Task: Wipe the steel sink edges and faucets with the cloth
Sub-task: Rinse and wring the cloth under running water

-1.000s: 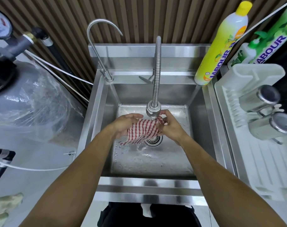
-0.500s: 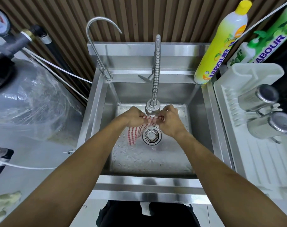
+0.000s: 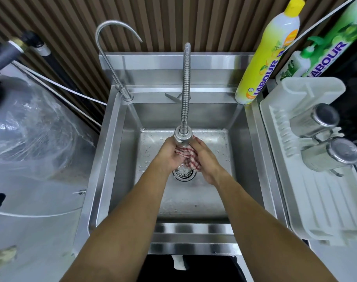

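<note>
A red-and-white checked cloth is bunched between my left hand and my right hand, both closed on it. They hold it over the basin, just under the head of the flexible steel faucet. Part of the cloth is hidden behind the faucet head. The drain strainer shows just below my hands. A thin gooseneck faucet stands at the back left corner of the steel sink.
A yellow dish-soap bottle stands at the sink's back right corner, with a green one behind it. A white drying rack with two steel cups lies on the right. On the left is a plastic-wrapped grey tank.
The cloth hung spread between my hands a second ago; now it is squeezed into a tight bundle. Both hands have closed in together under the faucet head.
</note>
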